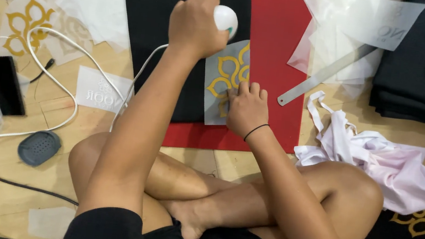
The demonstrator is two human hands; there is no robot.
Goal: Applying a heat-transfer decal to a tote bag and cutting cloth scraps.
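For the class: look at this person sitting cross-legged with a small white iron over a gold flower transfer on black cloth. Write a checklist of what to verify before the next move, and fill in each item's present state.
1. Left hand has a firm grip on the white iron: ok, fingers wrapped round it.
2. Right hand holds down the transfer sheet: ok, fingertips press on its lower part.
3. Sheet lies flat on the black cloth: ok where visible.
4. Red mat lies under the cloth: ok.
5. White cord is clear of the sheet: ok, it trails off to the left.
6. Iron is hot: cannot tell.
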